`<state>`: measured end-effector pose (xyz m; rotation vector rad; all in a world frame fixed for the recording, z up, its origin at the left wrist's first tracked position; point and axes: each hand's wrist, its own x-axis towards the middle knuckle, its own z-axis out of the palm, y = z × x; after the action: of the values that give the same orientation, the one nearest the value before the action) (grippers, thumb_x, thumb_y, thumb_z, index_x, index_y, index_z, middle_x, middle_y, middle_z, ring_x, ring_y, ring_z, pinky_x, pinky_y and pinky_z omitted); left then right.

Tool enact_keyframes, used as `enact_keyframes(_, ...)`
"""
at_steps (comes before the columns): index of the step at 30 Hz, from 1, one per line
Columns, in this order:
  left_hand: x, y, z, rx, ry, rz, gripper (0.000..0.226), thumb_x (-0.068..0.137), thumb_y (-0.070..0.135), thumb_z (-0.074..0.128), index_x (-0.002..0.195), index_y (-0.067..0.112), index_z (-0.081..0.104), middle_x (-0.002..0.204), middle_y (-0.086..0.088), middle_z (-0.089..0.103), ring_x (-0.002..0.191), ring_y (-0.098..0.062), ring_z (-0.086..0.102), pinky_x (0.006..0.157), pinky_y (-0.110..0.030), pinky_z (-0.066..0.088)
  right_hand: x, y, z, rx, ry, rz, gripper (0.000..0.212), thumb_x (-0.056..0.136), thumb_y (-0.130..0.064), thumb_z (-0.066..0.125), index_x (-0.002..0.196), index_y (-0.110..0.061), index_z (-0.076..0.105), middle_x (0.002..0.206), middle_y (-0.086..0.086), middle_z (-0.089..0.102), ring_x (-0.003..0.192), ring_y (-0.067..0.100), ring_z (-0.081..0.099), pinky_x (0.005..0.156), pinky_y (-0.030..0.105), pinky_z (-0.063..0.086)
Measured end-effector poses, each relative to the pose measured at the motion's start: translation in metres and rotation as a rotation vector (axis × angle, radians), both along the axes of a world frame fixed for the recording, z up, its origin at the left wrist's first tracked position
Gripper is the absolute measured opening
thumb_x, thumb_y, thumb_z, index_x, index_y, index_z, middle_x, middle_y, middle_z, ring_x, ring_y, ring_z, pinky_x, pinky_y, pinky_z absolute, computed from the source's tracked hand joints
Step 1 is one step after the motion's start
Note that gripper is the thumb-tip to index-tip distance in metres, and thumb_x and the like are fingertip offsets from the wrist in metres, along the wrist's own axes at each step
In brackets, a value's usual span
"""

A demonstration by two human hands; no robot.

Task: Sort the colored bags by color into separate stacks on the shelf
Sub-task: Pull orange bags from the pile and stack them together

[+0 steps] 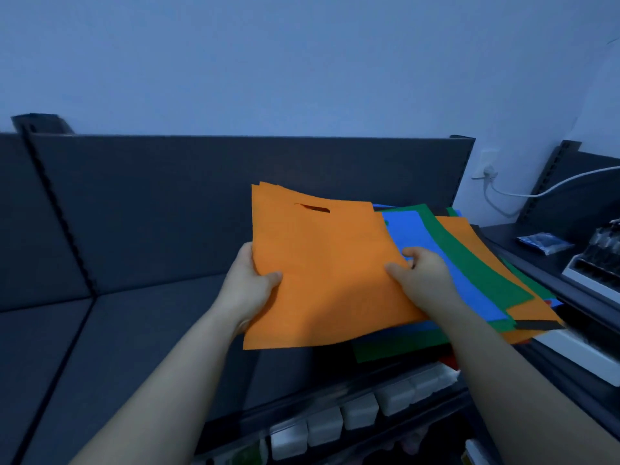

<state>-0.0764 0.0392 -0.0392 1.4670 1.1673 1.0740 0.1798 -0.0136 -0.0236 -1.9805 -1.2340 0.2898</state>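
An orange bag (322,263) with a cut-out handle slot is held flat above the dark shelf (151,330). My left hand (250,285) grips its left edge, thumb on top. My right hand (422,273) pinches its right edge. Under and to the right lies a mixed pile of bags: a blue one (432,250), a green one (469,260), another orange one (483,243), with more green (396,347) and a bit of black (540,325) showing at the pile's front.
The shelf's dark back panel (201,196) rises behind. White price-tag holders (359,412) line the shelf's front edge. To the right stand a neighbouring shelf with a blue packet (543,241), a white rack (590,273), and a wall socket with a white cable (489,172).
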Motion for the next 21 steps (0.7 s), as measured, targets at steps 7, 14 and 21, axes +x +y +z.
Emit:
enact_keyframes(7, -0.083, -0.013, -0.004, 0.01, 0.03, 0.106, 0.039, 0.091, 0.013, 0.061, 0.119, 0.031, 0.04, 0.104, 0.016, 0.055, 0.094, -0.005, 0.056, 0.08, -0.029, 0.045, -0.078, 0.015, -0.007, 0.017, -0.107, 0.158, 0.044, 0.085, -0.021, 0.068, 0.127, -0.011, 0.057, 0.079, -0.009, 0.043, 0.092, 0.022, 0.052, 0.076, 0.03, 0.038)
enact_keyframes(14, -0.187, -0.034, -0.008, -0.036, 0.122, 0.235, 0.045, 0.091, 0.017, 0.062, 0.129, 0.027, 0.039, 0.112, 0.009, 0.056, 0.103, -0.015, 0.057, 0.087, -0.033, 0.047, -0.18, 0.018, -0.015, 0.004, -0.118, 0.302, 0.047, 0.085, -0.023, 0.066, 0.129, -0.014, 0.055, 0.094, 0.001, 0.052, 0.092, 0.017, 0.052, 0.075, 0.028, 0.039)
enact_keyframes(21, -0.299, -0.062, -0.011, -0.065, 0.187, 0.363, 0.046, 0.091, 0.016, 0.062, 0.131, 0.023, 0.041, 0.115, 0.007, 0.056, 0.102, -0.015, 0.055, 0.087, -0.031, 0.045, -0.292, 0.016, -0.025, -0.003, -0.143, 0.427, 0.047, 0.085, -0.026, 0.065, 0.13, -0.016, 0.054, 0.089, -0.004, 0.054, 0.087, 0.013, 0.051, 0.073, 0.025, 0.036)
